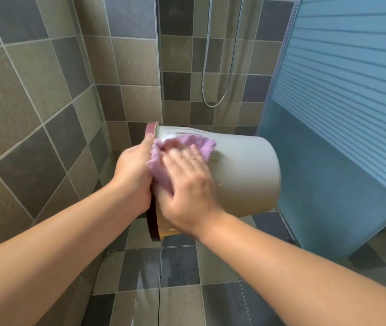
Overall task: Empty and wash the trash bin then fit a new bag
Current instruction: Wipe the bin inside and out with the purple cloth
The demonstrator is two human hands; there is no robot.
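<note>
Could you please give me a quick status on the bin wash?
Left hand grips bin rim. Right hand presses purple cloth on its side. Nothing in the way.

Single head-worn, wide-angle view, directed forward and downward into a tiled shower corner. Both forearms enter from the lower edge and meet near the frame's centre, close to the lens. The tiled floor [180, 267] fills the lower field, the shower hose [213, 100] hangs beyond, and a blue panel [342, 114] bounds the right. Straight lines bow toward the edges.
</note>
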